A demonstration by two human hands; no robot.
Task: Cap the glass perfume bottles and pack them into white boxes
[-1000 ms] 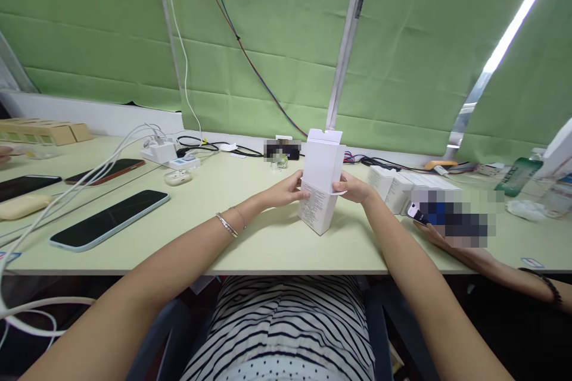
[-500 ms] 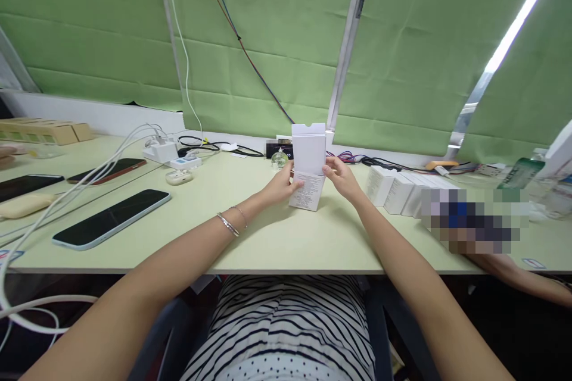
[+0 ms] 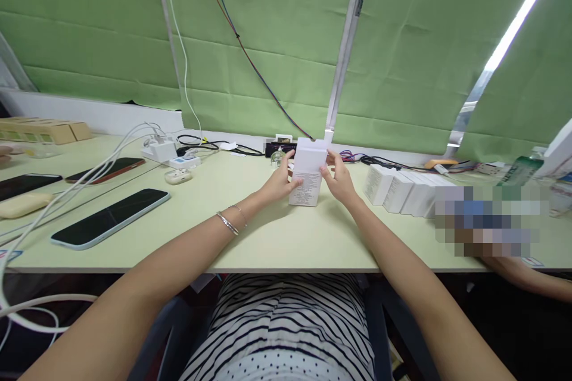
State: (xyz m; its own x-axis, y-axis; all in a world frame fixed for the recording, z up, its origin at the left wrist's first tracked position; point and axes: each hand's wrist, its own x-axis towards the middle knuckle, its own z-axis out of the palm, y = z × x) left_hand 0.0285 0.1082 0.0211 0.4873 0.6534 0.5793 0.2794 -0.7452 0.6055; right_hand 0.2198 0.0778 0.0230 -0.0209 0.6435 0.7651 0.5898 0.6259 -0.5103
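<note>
A white carton [image 3: 304, 191] with fine print on its front stands on the table straight ahead of me. Its blank top flap [image 3: 311, 159] slants up from the printed panel and away from me. My left hand [image 3: 279, 181] grips the carton's left side, thumb on the front, the other fingers partly hidden behind. On the opposite side, my right hand [image 3: 339, 180] is closed on the carton near the flap, thumb against the front edge. Just behind my left fingers is a round greenish glass bottle [image 3: 276, 158], partly covered.
A row of white cartons [image 3: 413, 193] stands to the right, beside another person's forearm [image 3: 513, 268] and a blurred patch. At left lie several phones, one a light-blue-cased phone [image 3: 111, 218], an earbud case [image 3: 177, 175] and white cables. Dark cables [image 3: 379, 162] run along the wall.
The carton's flap has come down from nearly upright to a lower slant. Both hands keep hold of the carton. At the right, the other person's forearm has shifted slightly right.
</note>
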